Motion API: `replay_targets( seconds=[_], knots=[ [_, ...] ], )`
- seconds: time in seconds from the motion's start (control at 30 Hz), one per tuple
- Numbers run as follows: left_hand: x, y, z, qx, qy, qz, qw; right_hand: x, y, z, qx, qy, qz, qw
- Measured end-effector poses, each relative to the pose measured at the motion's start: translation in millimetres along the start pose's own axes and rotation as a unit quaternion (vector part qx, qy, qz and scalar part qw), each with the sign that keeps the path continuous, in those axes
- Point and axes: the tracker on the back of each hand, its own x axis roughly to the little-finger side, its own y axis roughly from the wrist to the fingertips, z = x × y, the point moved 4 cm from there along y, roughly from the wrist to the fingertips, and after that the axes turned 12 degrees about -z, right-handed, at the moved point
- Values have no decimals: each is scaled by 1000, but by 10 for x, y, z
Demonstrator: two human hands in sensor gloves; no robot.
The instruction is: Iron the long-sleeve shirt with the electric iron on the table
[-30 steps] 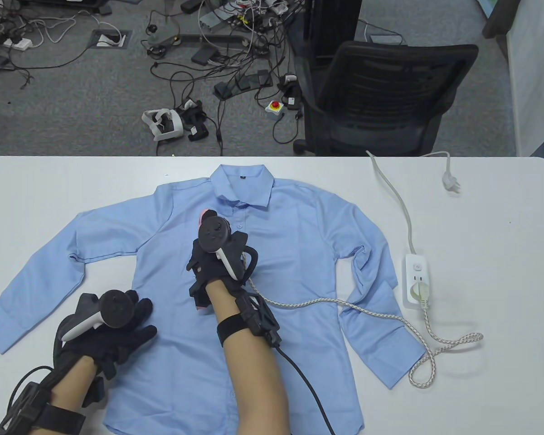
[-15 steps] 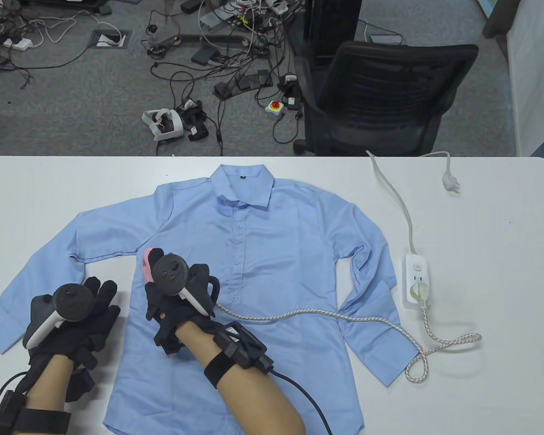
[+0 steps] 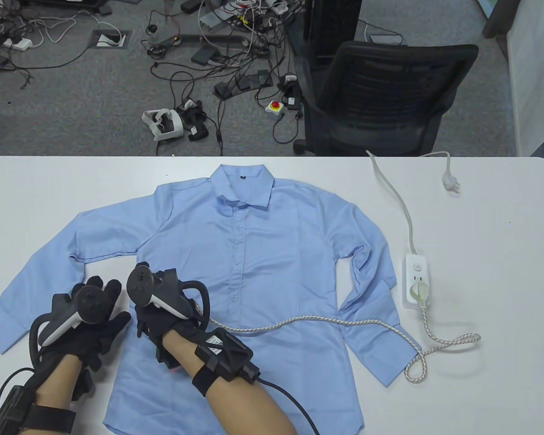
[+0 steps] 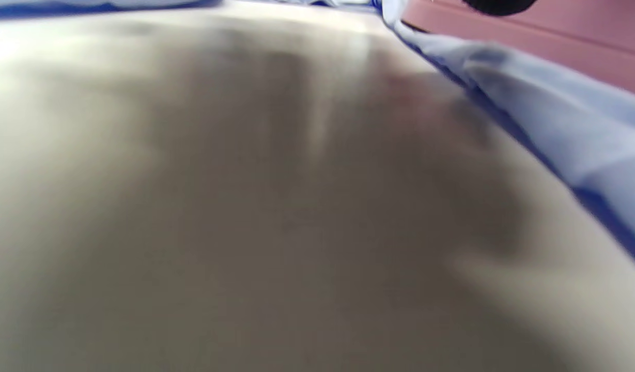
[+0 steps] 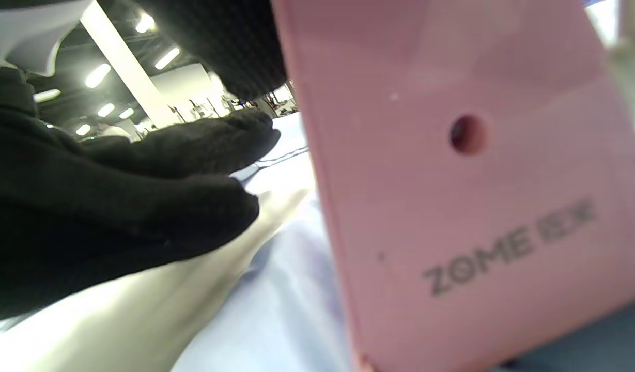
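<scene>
1. Light blue long-sleeve shirt (image 3: pixel 254 272) lies flat, front up, on the white tabletop (image 3: pixel 494 281), collar toward the far edge, hem at the near edge, both sleeves spread out to the sides
2. Right hand (image 3: pixel 163 312) sits over the shirt's lower left front panel, near the near edge; it grips a pink iron (image 5: pixel 467 170), almost fully hidden under the glove and tracker in the table view
3. Right wrist view shows the iron's pink body close up with "ZOME" lettering and a small round hole, blue shirt fabric below it
4. Left hand (image 3: pixel 88 324) rests just beside the right hand, fingers spread wide and flat, holding nothing, on bare tabletop between the shirt body and the left sleeve, fingertips near the shirt's side edge
5. Left wrist view is blurred: tabletop surface, shirt edge (image 4: pixel 550 134) at right, pink strip of the iron top right
6. Braided white cord (image 3: pixel 308 322) runs from the iron across the shirt's lower front and over the right cuff, loops on the tabletop, then goes up to the power strip (image 3: pixel 417 281) near the right edge; plug is seated in it
7. Power strip's own cable (image 3: pixel 401 199) runs toward the far edge, its plug (image 3: pixel 451 183) lying loose on the tabletop
8. Black office chair (image 3: pixel 381 99) stands beyond the far edge, cables on the floor
</scene>
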Motion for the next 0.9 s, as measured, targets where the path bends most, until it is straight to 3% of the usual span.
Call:
replay_targets(
  seconds=[0.17,0.33,0.43,0.9],
  knots=[
    [-92,7,107,19,36,1,999,-38,56,-19,15,-26,-18,999],
    [-109,29,139,18,53,-8,998,53,109,-37,6,15,-78,997],
    [-104,45,153,28,32,18,999,181,126,31,51,13,-142,988],
    [-67,80,182,44,3,22,999,1048,131,342,91,29,-290,952]
  ],
)
